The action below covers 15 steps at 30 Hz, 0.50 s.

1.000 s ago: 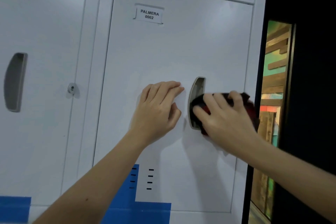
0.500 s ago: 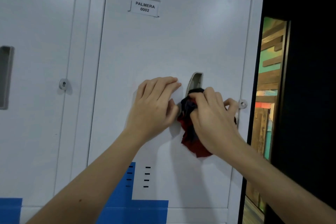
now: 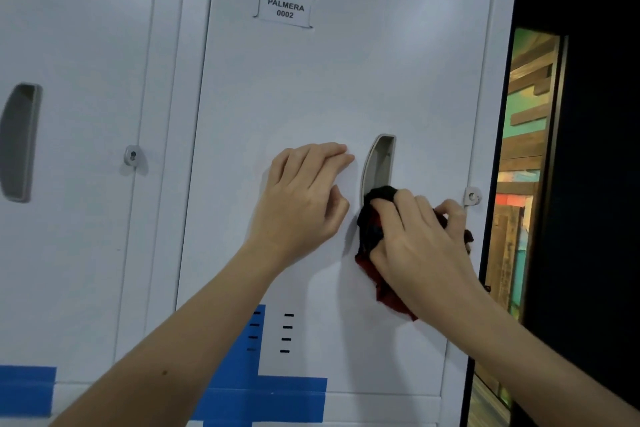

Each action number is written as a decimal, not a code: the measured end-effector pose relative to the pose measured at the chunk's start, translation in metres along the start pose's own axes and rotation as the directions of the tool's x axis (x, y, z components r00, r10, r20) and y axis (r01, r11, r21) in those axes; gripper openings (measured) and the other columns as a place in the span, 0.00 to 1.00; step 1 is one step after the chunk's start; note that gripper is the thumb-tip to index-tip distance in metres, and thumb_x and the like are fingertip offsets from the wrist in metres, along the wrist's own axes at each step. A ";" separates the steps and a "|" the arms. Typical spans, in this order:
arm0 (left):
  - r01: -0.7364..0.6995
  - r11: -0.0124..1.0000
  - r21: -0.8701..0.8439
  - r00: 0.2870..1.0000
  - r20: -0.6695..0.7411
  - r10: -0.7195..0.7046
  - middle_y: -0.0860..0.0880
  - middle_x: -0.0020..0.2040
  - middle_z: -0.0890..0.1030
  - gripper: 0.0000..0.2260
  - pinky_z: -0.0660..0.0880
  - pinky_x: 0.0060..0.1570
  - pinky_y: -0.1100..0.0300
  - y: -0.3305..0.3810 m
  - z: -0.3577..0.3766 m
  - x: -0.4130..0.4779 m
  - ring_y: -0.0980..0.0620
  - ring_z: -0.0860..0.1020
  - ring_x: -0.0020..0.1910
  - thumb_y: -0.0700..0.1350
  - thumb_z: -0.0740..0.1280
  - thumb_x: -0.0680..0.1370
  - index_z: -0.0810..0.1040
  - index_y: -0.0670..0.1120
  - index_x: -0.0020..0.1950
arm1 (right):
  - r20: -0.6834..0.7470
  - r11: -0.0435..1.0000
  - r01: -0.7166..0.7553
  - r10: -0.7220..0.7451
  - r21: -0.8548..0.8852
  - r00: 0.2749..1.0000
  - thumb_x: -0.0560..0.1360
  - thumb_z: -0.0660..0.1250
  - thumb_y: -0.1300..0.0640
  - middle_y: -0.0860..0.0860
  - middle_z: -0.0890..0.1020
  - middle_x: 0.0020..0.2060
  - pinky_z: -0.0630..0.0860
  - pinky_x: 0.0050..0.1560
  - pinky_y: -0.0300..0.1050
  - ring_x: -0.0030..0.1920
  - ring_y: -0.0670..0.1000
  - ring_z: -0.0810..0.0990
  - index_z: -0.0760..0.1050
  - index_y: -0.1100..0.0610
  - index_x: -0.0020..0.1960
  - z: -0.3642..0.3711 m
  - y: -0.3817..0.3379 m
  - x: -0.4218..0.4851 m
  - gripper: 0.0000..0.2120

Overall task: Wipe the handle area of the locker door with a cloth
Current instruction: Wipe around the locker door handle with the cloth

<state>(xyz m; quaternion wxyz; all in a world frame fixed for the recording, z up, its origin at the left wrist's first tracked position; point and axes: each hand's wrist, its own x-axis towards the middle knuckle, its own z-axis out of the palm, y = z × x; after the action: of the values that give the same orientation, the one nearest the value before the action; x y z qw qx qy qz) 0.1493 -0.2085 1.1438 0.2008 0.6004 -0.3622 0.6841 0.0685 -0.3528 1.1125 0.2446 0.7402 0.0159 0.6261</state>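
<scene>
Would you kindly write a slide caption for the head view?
Right hand presses a dark cloth into the locker handle while the left hand braces the door.

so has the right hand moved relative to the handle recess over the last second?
Yes. The right hand with the cloth has dropped from mid-recess to the lower end of the handle recess, leaving its upper part exposed.

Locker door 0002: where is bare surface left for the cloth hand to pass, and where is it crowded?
Free: between the label and the handle recess, and below the left hand down to the vent slots. Crowded: lower recess, where the right hand presses the cloth, by the lock hasp.
</scene>
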 end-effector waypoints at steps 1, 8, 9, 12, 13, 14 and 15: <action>-0.002 1.000 0.003 1.000 -0.003 0.002 0.46 0.56 0.79 0.17 0.65 0.58 0.56 0.000 0.000 0.000 0.50 0.71 0.56 0.40 0.60 0.70 0.78 0.41 0.57 | 0.010 1.000 -0.012 0.011 0.018 1.000 0.68 0.62 0.62 0.55 0.74 0.38 0.62 0.48 0.52 0.36 0.55 0.73 0.76 0.60 0.45 0.000 -0.005 -0.004 0.08; -0.009 1.000 -0.014 1.000 0.019 0.009 0.46 0.56 0.79 0.17 0.64 0.58 0.56 -0.002 -0.002 0.001 0.51 0.71 0.57 0.40 0.60 0.70 0.78 0.41 0.57 | 0.039 0.997 0.002 0.000 -0.071 0.999 0.60 0.67 0.67 0.55 0.70 0.28 0.61 0.46 0.51 0.29 0.54 0.66 0.70 0.60 0.32 -0.004 -0.015 0.000 0.06; -0.007 1.000 -0.016 1.000 0.028 0.008 0.46 0.57 0.79 0.17 0.64 0.59 0.56 -0.002 -0.002 0.001 0.51 0.70 0.57 0.40 0.60 0.70 0.78 0.41 0.57 | 0.040 0.998 0.040 -0.038 -0.054 0.998 0.59 0.66 0.69 0.55 0.69 0.27 0.60 0.45 0.51 0.28 0.54 0.63 0.70 0.61 0.31 -0.007 -0.011 0.004 0.06; 0.001 1.000 -0.020 0.999 0.049 0.000 0.46 0.57 0.78 0.17 0.63 0.59 0.57 -0.003 -0.004 0.001 0.51 0.70 0.57 0.41 0.60 0.70 0.78 0.41 0.58 | 0.013 0.988 0.144 -0.145 0.050 0.989 0.62 0.51 0.72 0.55 0.65 0.24 0.56 0.39 0.50 0.27 0.52 0.57 0.70 0.62 0.29 -0.010 0.000 0.017 0.11; 0.002 1.000 -0.022 0.999 0.053 -0.001 0.46 0.57 0.78 0.17 0.63 0.59 0.57 -0.003 -0.004 0.001 0.51 0.70 0.57 0.41 0.60 0.71 0.78 0.41 0.58 | 0.012 0.987 0.151 -0.152 0.059 0.988 0.62 0.46 0.71 0.55 0.66 0.25 0.55 0.38 0.49 0.27 0.52 0.58 0.70 0.62 0.30 -0.011 0.000 0.018 0.15; 0.003 1.000 -0.025 0.999 0.052 -0.002 0.46 0.57 0.78 0.17 0.63 0.59 0.57 -0.002 -0.004 0.001 0.51 0.70 0.58 0.41 0.60 0.71 0.78 0.41 0.58 | 0.023 0.991 0.125 -0.126 0.038 0.992 0.62 0.46 0.72 0.55 0.68 0.26 0.56 0.37 0.49 0.27 0.53 0.60 0.70 0.62 0.31 -0.011 -0.001 0.016 0.15; 0.005 1.000 -0.028 0.999 0.048 -0.003 0.46 0.57 0.78 0.17 0.63 0.59 0.57 -0.002 -0.004 0.000 0.51 0.70 0.58 0.40 0.60 0.71 0.78 0.41 0.58 | 0.031 0.997 0.081 -0.082 0.009 0.996 0.63 0.50 0.72 0.56 0.70 0.28 0.57 0.38 0.49 0.28 0.54 0.64 0.72 0.62 0.34 -0.010 -0.002 0.010 0.14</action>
<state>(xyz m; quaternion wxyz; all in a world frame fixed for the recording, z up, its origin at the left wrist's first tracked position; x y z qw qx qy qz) 0.1480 -0.2043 1.1446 0.2018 0.6144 -0.3751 0.6642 0.0621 -0.3443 1.1215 0.2674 0.7497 0.0445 0.6037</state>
